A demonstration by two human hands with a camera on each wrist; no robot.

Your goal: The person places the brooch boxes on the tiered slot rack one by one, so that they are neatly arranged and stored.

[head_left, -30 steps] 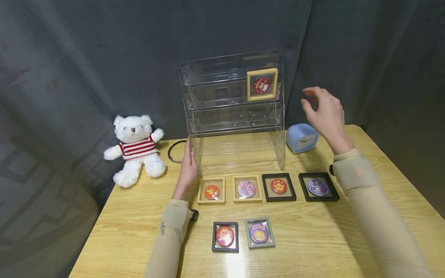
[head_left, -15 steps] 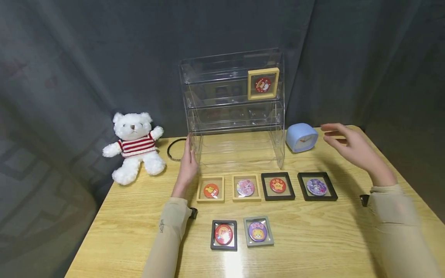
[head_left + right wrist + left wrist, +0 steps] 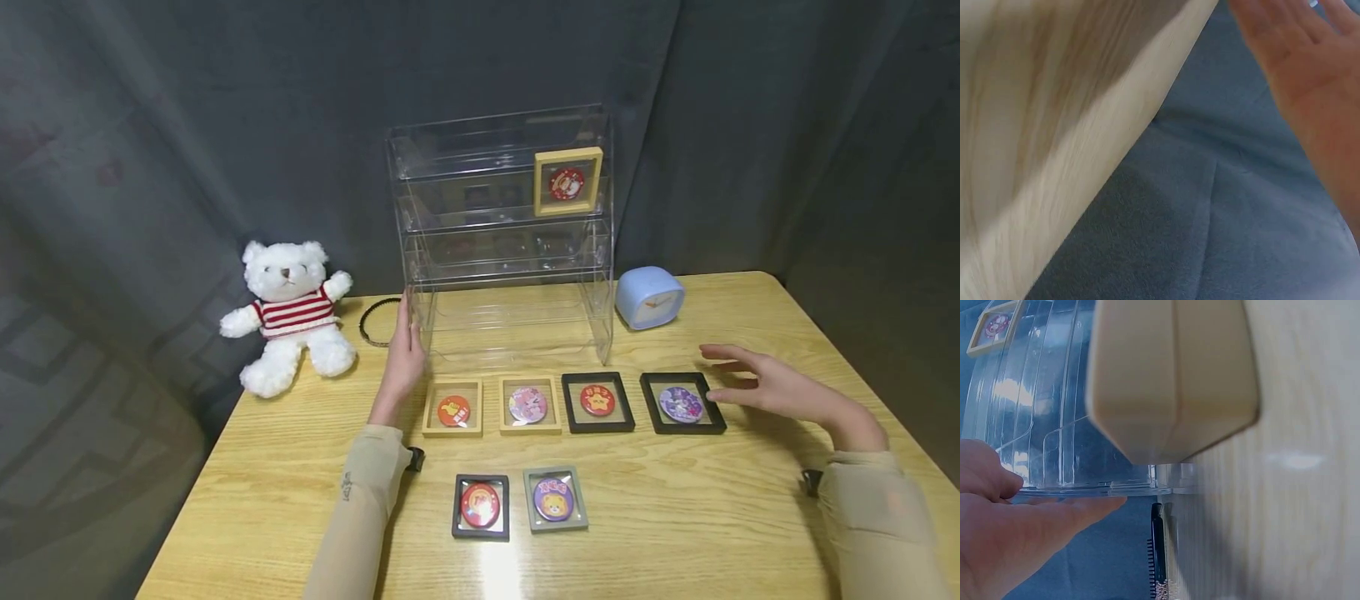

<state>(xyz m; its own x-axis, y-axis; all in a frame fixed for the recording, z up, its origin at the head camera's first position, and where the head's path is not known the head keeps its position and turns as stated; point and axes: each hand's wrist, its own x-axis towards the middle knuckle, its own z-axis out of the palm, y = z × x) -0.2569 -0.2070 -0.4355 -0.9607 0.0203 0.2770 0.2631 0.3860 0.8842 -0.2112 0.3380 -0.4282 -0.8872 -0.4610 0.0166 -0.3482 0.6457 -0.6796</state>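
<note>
A clear acrylic display rack (image 3: 510, 271) with tiers stands at the back. My left hand (image 3: 406, 354) holds its left side panel, the straight fingers along the outside and the thumb on the inner side, as the left wrist view shows. My right hand (image 3: 772, 387) is at the right edge of a black frame with a purple badge (image 3: 681, 404), fingers and thumb parted, nothing between them. To its left lie a black frame with a star badge (image 3: 597, 402), a yellow frame with a pink badge (image 3: 528, 405) and a yellow frame with an orange badge (image 3: 453, 408).
A yellow frame with a red badge (image 3: 567, 182) stands on the rack's upper right. A dark frame (image 3: 480, 507) and a grey frame (image 3: 555, 499) lie in front. A blue clock (image 3: 650, 297), white teddy bear (image 3: 288, 317) and black headband (image 3: 372, 325) flank the rack.
My right hand has come down from beside the rack's upper right, past the clock, to the purple-badge frame. The left hand stays at the rack's side.
</note>
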